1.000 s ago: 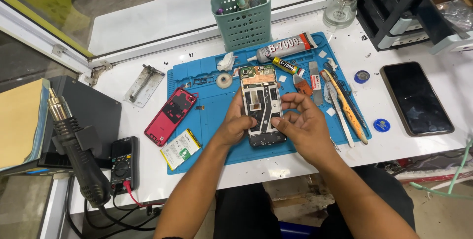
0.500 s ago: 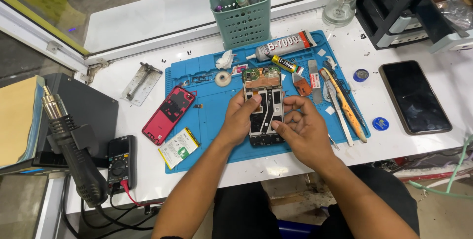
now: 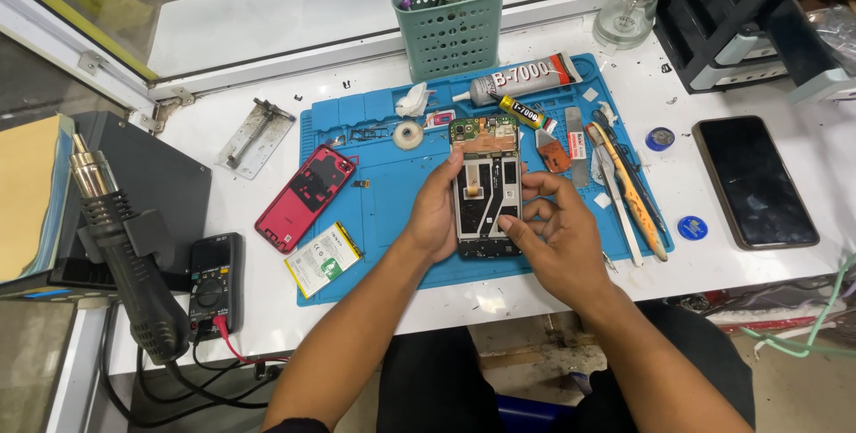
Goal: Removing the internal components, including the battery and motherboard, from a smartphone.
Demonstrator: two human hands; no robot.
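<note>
An opened phone (image 3: 486,179) with its back removed lies face down on the blue work mat (image 3: 383,192), green circuit board at its far end. My left hand (image 3: 437,210) grips its left edge, thumb on top. My right hand (image 3: 553,232) rests against its right edge, fingertips touching the lower part of the frame. A red back cover (image 3: 305,197) and a white-and-green battery (image 3: 324,259) lie on the mat to the left.
Glue tubes (image 3: 517,85), tweezers and pry tools (image 3: 624,188) lie at the mat's right. A green basket (image 3: 448,18) stands behind. A dark phone (image 3: 754,181) sits at right. A hot-air gun (image 3: 125,255) and multimeter (image 3: 214,283) are at left.
Both hands and the opened phone have stayed in place on the mat; my right fingers have shifted slightly along the phone's right side. The view moved a little.
</note>
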